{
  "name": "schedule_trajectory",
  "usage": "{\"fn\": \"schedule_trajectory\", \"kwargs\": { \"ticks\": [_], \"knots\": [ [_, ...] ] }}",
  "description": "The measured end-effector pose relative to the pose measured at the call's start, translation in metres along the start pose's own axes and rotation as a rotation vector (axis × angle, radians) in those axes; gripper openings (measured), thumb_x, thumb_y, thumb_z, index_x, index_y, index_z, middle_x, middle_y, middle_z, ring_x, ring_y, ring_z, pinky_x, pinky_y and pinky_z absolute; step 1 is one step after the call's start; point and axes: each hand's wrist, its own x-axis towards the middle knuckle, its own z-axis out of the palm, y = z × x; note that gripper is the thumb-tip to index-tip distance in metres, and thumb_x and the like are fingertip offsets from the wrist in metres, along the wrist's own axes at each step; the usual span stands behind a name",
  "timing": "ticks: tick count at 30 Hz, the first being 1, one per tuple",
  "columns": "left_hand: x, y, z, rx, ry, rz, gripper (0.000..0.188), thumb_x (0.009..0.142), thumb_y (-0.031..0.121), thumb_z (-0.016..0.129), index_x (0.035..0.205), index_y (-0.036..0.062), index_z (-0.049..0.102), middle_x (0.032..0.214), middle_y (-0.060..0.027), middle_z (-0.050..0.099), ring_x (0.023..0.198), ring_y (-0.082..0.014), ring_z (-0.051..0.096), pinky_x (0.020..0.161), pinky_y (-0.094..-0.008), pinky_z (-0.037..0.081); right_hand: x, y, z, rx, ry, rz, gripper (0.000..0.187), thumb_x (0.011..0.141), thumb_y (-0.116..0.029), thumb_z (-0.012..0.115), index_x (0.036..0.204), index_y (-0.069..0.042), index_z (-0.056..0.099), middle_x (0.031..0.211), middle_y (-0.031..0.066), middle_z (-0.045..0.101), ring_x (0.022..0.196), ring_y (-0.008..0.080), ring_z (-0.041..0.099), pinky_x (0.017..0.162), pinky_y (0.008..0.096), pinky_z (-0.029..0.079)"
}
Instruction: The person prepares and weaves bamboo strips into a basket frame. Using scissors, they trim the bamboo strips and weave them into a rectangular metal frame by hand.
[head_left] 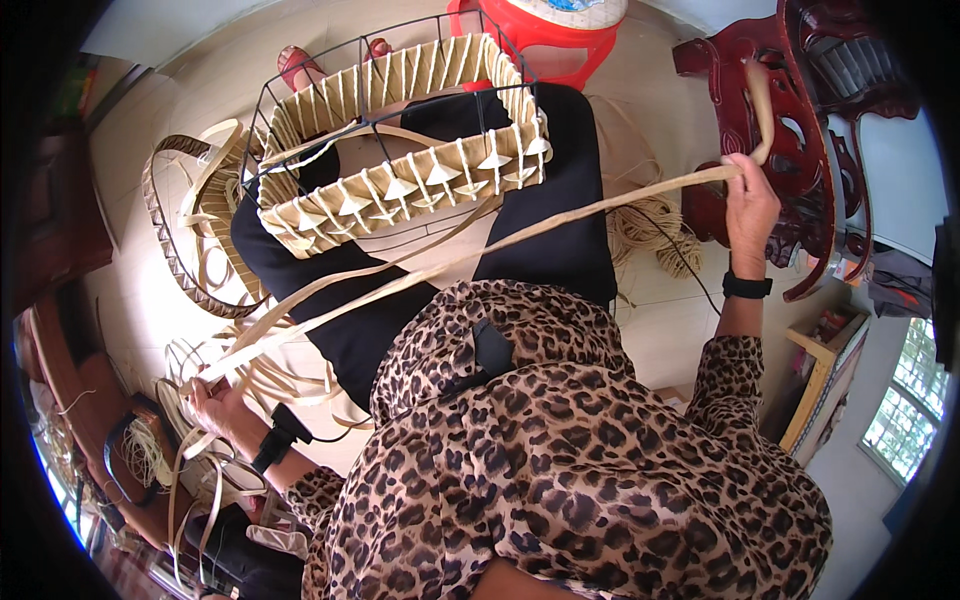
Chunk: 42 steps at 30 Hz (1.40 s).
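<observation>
A long, flat tan weaving strip (pixel 520 238) stretches diagonally across my lap between both hands. Out to the upper right, my right hand (pixel 752 208) is closed on one part of it, and a short end hangs past the fingers. Low on the left, my left hand (pixel 218 408) pinches the strip, its fingertips partly covered by pale strands. On my knees rests a rectangular basket (pixel 400 190) with a black wire frame, its lower part woven in tan strips and white cord. Another strip runs from the basket's near side toward my left hand.
Loose strips (pixel 300 375) lie tangled on the floor at the left, near a second woven frame (pixel 165 240). A red stool (pixel 580 50) stands beyond the basket. Coiled cord (pixel 655 240) lies right of my knees, beside carved dark-red wooden furniture (pixel 790 130).
</observation>
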Motion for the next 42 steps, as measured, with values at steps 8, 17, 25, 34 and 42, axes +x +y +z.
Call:
{"fn": "schedule_trajectory", "kwargs": {
  "ticks": [8, 17, 25, 34, 42],
  "knots": [
    [0.005, -0.014, 0.006, -0.197, -0.274, -0.035, 0.006, 0.079, 0.003, 0.05, 0.082, 0.0004, 0.054, 0.081, -0.0108, 0.057, 0.076, -0.0206, 0.055, 0.069, -0.0346, 0.047, 0.007, 0.024, 0.005, -0.467, -0.311, 0.169, 0.027, 0.079, -0.014, 0.049, 0.106, -0.011, 0.049, 0.084, 0.014, 0.06, 0.079, 0.033, 0.057, 0.067, 0.0399, 0.044],
    [-0.16, 0.024, 0.152, -0.168, -0.571, -0.202, 0.01, 0.083, 0.009, 0.05, 0.076, 0.0037, 0.053, 0.06, -0.0076, 0.054, 0.045, -0.014, 0.047, 0.042, -0.0222, 0.038, 0.008, -0.171, 0.043, 0.641, -0.681, -0.275, 0.035, 0.076, -0.007, 0.054, 0.111, -0.007, 0.047, 0.09, 0.0118, 0.058, 0.079, 0.0223, 0.057, 0.067, 0.032, 0.046],
    [-0.175, 0.041, 0.165, -0.197, -0.765, -0.273, 0.008, 0.081, 0.009, 0.054, 0.085, 0.0009, 0.055, 0.065, -0.0077, 0.058, 0.051, -0.0092, 0.05, 0.046, -0.0179, 0.039, -0.017, -0.275, 0.077, 0.898, -0.987, -0.666, 0.015, 0.078, -0.013, 0.057, 0.084, 0.001, 0.056, 0.07, 0.0083, 0.06, 0.065, 0.0177, 0.059, 0.06, 0.0282, 0.048],
    [-0.054, 0.125, 0.15, -0.347, -0.649, 0.436, 0.021, 0.086, 0.005, 0.04, 0.101, -0.003, 0.05, 0.096, -0.0221, 0.057, 0.079, -0.0251, 0.06, 0.06, -0.0272, 0.053, -0.003, -0.208, 0.084, 1.174, -0.812, 0.096, 0.02, 0.085, -0.018, 0.049, 0.083, 0.0, 0.058, 0.067, 0.0011, 0.054, 0.061, 0.0058, 0.051, 0.058, 0.0191, 0.042],
    [-0.064, 0.18, 0.191, -0.167, -0.38, 1.173, 0.022, 0.087, 0.008, 0.039, 0.095, -0.0094, 0.05, 0.092, -0.0249, 0.057, 0.083, -0.0306, 0.06, 0.07, -0.0339, 0.054, -0.011, -0.191, 0.073, 1.202, -0.718, 0.256, 0.022, 0.085, -0.02, 0.05, 0.082, 0.001, 0.057, 0.066, -0.0001, 0.052, 0.061, 0.006, 0.048, 0.059, 0.0184, 0.039]
  ]
}}
